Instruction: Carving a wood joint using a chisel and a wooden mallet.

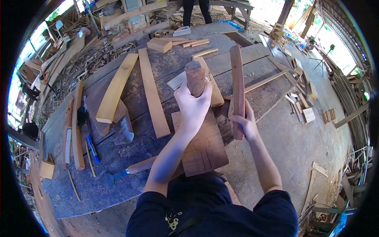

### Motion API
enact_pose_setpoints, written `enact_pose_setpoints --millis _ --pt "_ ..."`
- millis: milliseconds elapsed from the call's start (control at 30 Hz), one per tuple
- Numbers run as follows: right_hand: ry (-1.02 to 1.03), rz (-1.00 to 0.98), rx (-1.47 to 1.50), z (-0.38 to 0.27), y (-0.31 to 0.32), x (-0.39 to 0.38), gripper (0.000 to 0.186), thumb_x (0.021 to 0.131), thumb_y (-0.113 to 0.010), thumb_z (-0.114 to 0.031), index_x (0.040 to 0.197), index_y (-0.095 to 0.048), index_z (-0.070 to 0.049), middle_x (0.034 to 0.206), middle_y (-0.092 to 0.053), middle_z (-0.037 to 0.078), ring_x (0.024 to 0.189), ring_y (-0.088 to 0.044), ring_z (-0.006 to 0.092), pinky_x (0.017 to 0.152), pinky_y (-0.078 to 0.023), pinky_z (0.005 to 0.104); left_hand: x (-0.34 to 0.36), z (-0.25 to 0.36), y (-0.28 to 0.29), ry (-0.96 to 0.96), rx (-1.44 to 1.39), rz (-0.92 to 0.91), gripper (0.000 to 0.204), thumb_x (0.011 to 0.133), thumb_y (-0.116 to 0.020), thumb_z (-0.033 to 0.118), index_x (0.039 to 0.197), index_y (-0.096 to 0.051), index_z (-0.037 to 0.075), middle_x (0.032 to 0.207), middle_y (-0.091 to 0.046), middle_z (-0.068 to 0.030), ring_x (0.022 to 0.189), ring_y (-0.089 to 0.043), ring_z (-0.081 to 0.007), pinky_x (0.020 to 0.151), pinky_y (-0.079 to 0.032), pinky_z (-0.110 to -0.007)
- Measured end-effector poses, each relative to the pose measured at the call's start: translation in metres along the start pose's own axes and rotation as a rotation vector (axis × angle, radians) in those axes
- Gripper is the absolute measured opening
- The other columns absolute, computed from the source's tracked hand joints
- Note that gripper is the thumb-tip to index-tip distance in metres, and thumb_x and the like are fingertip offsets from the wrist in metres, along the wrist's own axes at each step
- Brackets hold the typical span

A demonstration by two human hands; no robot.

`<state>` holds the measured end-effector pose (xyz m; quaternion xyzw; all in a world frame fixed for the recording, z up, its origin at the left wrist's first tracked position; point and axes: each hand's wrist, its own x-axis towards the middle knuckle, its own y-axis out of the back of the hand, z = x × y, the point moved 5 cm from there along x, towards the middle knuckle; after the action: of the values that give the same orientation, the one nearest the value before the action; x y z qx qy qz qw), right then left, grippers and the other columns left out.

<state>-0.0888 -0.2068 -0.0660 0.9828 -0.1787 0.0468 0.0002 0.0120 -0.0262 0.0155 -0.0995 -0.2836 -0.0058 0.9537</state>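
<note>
My left hand point(193, 102) is closed around a thick, round wooden handle point(195, 79) with a worn top end. What the handle's lower end carries is hidden behind the hand. Under that wrist lies a brown board point(209, 148) with lines marked on its face, at the near edge of the workbench. To the right, my right hand point(244, 120) grips a long brown wooden bar point(237, 75) near its lower end, raised beside the handle. A chisel point(138, 166) with a wooden handle rests on the bench, left of my left forearm.
On the workbench point(130, 106) lie a yellowish plank point(118, 87), a long flat board point(152, 91), a wood block point(159, 45) and a blue marker point(93, 149). Wood offcuts point(304, 102) litter the floor at right. A person's legs point(196, 12) stand beyond the bench.
</note>
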Motion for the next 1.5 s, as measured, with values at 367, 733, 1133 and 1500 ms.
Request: enact_pose_setpoints --millis 367,733,1133,1500 --pt "-0.039 0.016 0.318 0.045 -0.021 0.002 0.069 0.075 -0.065 -0.004 0.139 -0.039 -0.003 0.087 -0.059 0.008 0.068 -0.06 0.0162 0.06 -0.049 0.0293 0.011 -0.006 0.011 0.016 0.012 0.053 0.013 0.09 -0.065 0.002 0.079 -0.058 0.001 0.059 -0.054 0.0002 0.041 -0.047 -0.0054 0.037 -0.036 -0.023" --pt "-0.042 0.017 0.304 0.05 -0.016 0.003 0.067 0.076 -0.066 -0.005 0.137 -0.039 -0.003 0.082 -0.059 0.007 0.063 -0.059 0.0156 0.056 -0.049 0.0286 0.006 0.001 0.006 0.002 0.008 0.027 0.015 0.09 -0.065 0.003 0.077 -0.058 0.001 0.056 -0.052 0.0013 0.041 -0.047 -0.0051 0.037 -0.036 -0.022" --pt "0.009 0.023 0.281 0.052 -0.015 0.009 0.062 0.077 -0.065 -0.006 0.134 -0.041 -0.002 0.083 -0.059 0.007 0.064 -0.059 0.0154 0.056 -0.048 0.0285 -0.001 0.011 -0.002 -0.003 0.0 0.0 0.018 0.089 -0.067 0.002 0.074 -0.058 0.002 0.057 -0.053 0.0044 0.044 -0.047 -0.002 0.042 -0.033 -0.021" --pt "-0.006 0.008 0.273 0.052 -0.018 0.003 0.07 0.076 -0.064 -0.005 0.141 -0.037 -0.004 0.081 -0.058 0.006 0.063 -0.059 0.0166 0.055 -0.05 0.0293 -0.001 0.005 0.008 -0.033 0.001 0.041 0.015 0.089 -0.066 0.002 0.077 -0.058 0.001 0.056 -0.053 0.0013 0.04 -0.047 -0.005 0.037 -0.035 -0.023"
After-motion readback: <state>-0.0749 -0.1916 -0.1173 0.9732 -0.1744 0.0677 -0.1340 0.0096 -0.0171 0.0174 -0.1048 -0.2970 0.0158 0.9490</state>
